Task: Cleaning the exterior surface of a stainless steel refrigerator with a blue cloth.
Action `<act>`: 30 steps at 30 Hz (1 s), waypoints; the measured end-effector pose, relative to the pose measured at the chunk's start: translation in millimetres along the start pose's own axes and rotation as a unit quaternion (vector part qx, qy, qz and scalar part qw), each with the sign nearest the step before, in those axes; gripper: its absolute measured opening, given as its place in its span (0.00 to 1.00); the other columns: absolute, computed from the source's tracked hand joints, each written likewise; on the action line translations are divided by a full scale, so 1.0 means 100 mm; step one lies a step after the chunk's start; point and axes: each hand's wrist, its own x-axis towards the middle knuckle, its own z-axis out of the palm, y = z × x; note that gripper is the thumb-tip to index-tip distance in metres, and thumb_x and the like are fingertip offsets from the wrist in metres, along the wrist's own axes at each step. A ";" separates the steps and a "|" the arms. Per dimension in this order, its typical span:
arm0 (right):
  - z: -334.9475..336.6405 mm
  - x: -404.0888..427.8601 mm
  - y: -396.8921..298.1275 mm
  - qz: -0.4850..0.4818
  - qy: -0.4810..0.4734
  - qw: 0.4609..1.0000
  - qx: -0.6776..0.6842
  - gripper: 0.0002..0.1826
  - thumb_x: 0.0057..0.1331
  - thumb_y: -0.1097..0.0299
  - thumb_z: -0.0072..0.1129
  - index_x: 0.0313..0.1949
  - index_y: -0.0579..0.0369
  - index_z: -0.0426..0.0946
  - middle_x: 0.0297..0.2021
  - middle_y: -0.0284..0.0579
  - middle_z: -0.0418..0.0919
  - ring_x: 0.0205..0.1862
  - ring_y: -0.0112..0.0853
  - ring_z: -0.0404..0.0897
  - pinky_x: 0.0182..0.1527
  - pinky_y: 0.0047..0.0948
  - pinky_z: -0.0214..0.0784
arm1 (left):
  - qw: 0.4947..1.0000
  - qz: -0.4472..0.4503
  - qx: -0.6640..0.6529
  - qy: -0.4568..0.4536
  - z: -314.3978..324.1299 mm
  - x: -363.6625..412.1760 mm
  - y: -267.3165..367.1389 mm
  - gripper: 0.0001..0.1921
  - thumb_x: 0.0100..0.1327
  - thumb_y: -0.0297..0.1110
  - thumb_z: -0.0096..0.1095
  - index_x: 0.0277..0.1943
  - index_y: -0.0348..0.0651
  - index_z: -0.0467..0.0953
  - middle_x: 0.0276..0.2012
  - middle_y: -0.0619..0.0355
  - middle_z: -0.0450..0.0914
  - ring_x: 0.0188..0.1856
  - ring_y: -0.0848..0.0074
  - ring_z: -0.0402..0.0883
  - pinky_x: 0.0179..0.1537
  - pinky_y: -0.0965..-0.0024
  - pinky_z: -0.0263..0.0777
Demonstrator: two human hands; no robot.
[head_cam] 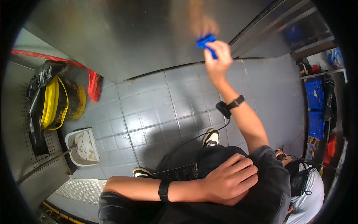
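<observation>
My right hand pinches a crumpled blue cloth, with a tail of it hanging below the fingers. It reaches up to a brushed stainless steel panel, and the metal mirrors both hand and cloth. A black strap with a small cabled device circles that wrist. Across the front of my dark shirt lies my left hand, back upward and fingers curled. Its palm is hidden, so whether it holds anything does not show. Another black strap is around the left wrist.
On the grey tiled floor are a tilted yellow-and-black bucket, a red broom and a white dustpan. Blue crates fill shelving on the right. A person in a white top is close behind at right.
</observation>
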 end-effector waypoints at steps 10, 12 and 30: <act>0.23 -0.02 -0.16 -0.093 -0.068 0.992 0.050 0.17 0.52 0.81 0.72 0.42 0.53 0.86 0.43 0.46 0.83 0.47 0.47 0.82 0.50 0.41 0.79 | 0.998 -0.003 -0.054 0.032 0.03 0.12 -0.16 0.12 0.41 0.20 0.68 0.34 0.30 0.81 0.37 0.48 0.81 0.38 0.58 0.81 0.43 0.59 0.74; 0.23 -0.66 0.07 -0.008 -0.134 0.990 0.048 0.15 0.54 0.81 0.71 0.42 0.56 0.86 0.42 0.47 0.82 0.47 0.46 0.81 0.49 0.43 0.78 | 0.998 -0.010 -0.059 0.026 0.04 0.12 -0.15 0.12 0.41 0.20 0.68 0.33 0.30 0.81 0.37 0.48 0.81 0.38 0.58 0.81 0.43 0.59 0.74; -0.05 -1.13 0.72 0.217 -0.013 0.976 0.015 0.11 0.56 0.80 0.73 0.39 0.54 0.87 0.42 0.46 0.83 0.44 0.43 0.84 0.50 0.38 0.78 | 0.995 -0.010 -0.095 0.037 0.15 0.24 -0.26 0.13 0.42 0.19 0.74 0.33 0.25 0.80 0.36 0.43 0.80 0.35 0.56 0.80 0.33 0.61 0.74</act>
